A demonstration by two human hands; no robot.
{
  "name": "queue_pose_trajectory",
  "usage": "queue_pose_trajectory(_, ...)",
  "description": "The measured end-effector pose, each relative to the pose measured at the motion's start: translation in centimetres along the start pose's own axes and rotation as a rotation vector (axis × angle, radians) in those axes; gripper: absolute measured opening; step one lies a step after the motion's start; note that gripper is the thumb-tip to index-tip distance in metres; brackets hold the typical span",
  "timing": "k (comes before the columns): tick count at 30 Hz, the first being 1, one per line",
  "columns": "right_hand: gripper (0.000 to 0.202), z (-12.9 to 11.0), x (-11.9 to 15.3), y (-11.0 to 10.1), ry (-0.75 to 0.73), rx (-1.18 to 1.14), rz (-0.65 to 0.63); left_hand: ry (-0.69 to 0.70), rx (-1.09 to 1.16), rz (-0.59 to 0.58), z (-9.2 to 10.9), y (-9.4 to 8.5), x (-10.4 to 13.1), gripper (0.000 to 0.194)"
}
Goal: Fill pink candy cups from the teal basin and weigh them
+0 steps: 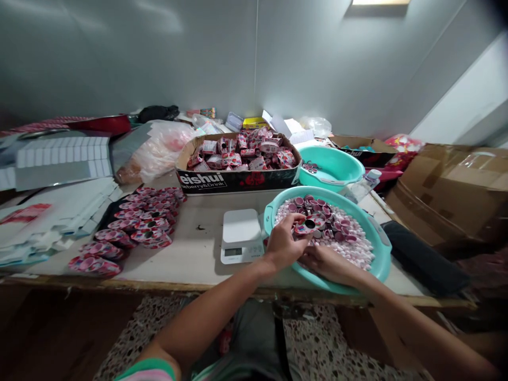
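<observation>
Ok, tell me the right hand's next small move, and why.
Probably lift a few pale pellets from the basin to the patterned container with the right hand. The left hand holds that container over the basin, its dark round opening facing up, and the right hand is low among the pellets close by; whether it already grips any is hidden.

Scale's point(241, 227) mid-frame on the bench point(198, 259), basin point(317, 190) just right of it, box point(238, 181) of containers point(231, 159) behind, other containers point(151, 238) center-left.
</observation>
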State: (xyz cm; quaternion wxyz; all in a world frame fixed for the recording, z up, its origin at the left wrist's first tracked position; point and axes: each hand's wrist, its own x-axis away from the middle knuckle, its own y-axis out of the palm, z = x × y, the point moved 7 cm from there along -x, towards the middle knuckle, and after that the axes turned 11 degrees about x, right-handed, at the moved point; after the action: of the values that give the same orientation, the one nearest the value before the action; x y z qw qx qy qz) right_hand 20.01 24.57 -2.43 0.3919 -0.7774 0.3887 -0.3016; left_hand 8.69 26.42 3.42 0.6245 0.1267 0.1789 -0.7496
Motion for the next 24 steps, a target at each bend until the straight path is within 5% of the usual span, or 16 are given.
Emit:
queue_pose_trajectory(4,0.04,2.1,0.8,-1.8,0.161,-0.207,0.063,-0.019,-0.003,0.014,-0.2,-0.3,0.0,0.036)
queue_pose_trajectory(9,0.041,5.2,3.0,-4.7,0.454,-0.911,0.194,-0.032,-0.058,-0.026,-0.4,-0.1,0.0,0.038)
queue_pose_trajectory(16,0.032,4.2,1.3,-8.7,0.258,-1.419,0.445,0.006,-0.263,-0.217,0.2,2.2,0.5,0.038)
queue_pose_trajectory(24,0.029,2.2,-1.7,-6.2,0.264,-1.424,0.544,0.0,-0.345,-0.266,0.1,2.8,0.8,0.041)
